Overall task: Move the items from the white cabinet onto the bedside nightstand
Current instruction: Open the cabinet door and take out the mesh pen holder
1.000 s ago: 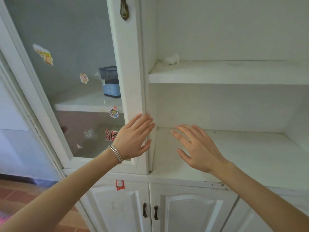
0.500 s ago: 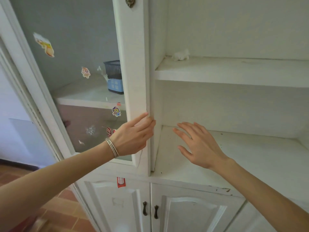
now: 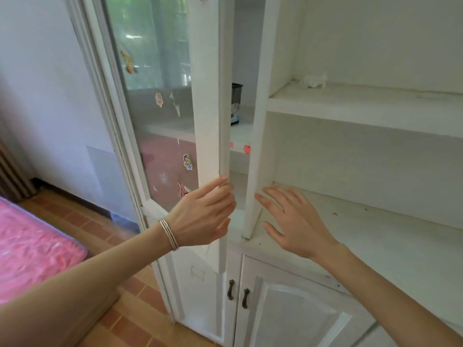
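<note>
My left hand (image 3: 204, 216) grips the free edge of the white cabinet's glass door (image 3: 208, 101), fingers curled round its frame; the door stands partly ajar. Through the gap a black mesh basket on a blue box (image 3: 236, 103) shows on the left compartment's shelf. My right hand (image 3: 294, 221) hovers with spread, straight fingers over the lower shelf (image 3: 375, 236) of the right compartment, beside the white divider post (image 3: 258, 136), holding nothing. A small white crumpled thing (image 3: 314, 80) lies on the upper right shelf.
Stickers dot the glass. Below are two lower cabinet doors with dark handles (image 3: 238, 294). A pink bed cover (image 3: 30, 246) lies at the left over a brown tiled floor (image 3: 140, 309). The nightstand is out of view.
My left hand went from lying flat on the door frame to curling round its edge, and the glass door has swung outward. The view shifted left; my right hand barely moved.
</note>
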`<state>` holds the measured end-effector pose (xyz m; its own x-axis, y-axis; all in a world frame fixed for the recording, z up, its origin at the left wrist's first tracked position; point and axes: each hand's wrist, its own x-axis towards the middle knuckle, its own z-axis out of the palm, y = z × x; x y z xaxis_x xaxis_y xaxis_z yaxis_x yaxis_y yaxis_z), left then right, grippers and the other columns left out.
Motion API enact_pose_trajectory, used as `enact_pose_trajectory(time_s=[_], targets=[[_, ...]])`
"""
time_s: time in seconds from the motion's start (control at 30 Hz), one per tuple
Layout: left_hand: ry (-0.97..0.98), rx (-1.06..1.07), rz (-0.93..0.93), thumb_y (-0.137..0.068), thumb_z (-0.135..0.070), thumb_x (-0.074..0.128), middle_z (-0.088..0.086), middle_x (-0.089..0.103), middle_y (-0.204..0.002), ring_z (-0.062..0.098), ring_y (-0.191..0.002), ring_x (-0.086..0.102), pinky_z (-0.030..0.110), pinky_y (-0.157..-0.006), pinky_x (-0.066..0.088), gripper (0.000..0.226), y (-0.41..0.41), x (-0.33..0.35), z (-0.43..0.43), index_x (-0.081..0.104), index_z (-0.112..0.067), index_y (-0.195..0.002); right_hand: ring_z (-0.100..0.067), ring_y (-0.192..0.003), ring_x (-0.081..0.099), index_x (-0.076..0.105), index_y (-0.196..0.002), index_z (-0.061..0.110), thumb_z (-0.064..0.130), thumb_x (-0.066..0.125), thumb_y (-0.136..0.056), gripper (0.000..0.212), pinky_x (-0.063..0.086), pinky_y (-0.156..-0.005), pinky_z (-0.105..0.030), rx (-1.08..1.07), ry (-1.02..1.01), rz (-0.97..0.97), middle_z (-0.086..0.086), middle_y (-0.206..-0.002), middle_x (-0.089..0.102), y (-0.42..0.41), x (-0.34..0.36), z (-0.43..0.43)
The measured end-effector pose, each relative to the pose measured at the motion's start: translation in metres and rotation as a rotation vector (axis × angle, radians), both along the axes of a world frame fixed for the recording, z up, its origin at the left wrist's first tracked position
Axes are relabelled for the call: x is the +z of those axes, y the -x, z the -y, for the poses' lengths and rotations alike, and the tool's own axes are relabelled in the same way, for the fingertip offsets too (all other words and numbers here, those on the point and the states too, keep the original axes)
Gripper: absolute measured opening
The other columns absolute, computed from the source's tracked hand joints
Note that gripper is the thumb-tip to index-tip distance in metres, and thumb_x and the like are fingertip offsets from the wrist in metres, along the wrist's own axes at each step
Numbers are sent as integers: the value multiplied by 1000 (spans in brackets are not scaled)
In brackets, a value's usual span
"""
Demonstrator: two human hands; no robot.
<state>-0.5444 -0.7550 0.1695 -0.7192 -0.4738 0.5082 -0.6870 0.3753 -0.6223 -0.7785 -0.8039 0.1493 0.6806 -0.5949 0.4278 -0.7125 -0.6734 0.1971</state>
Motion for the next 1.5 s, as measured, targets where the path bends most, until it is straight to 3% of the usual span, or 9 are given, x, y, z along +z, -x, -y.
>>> enact_pose_trajectory(time_s=[0.47,0.7,1.03,1.23,1.5], targets=[[44,3,-73,-82,-22,50,6,62,-86,25,-104,49,40,-116,20,22,-61,-8,-85,67,-8,-80,-28,-120,50,50,-130,13,41,40,-86,53,40,-101,-46,66,19,43,-12,-128,56,-61,4,-61],[113,-131,-93,-81,-16,50,4,63,-80,23,-98,52,42,-106,35,18,-123,-7,-128,66,-12,-73,-26,-121,47,49,-132,14,42,40,-87,53,41,-99,-47,33,9,70,-10,-129,55,-119,-6,-104],[169,-180,-182,-78,-20,58,4,61,-76,23,-93,54,41,-106,36,16,-201,-11,-163,63,-11,-67,-24,-124,46,48,-133,15,42,39,-89,53,37,-103,-45,20,24,86,-8,-132,53,-201,-8,-160],[212,-165,-221,-72,-18,67,6,60,-73,25,-90,54,43,-103,41,13,-252,-14,-178,62,-9,-64,-25,-123,47,49,-132,15,42,40,-88,53,39,-102,-45,19,45,82,-8,-131,54,-231,2,-174],[285,-58,-208,-73,-18,64,7,59,-73,28,-82,54,39,-104,38,16,-312,-12,-184,59,-10,-61,-25,-124,46,46,-134,15,42,38,-88,54,38,-103,-47,41,66,40,-8,-132,53,-274,12,-181]])
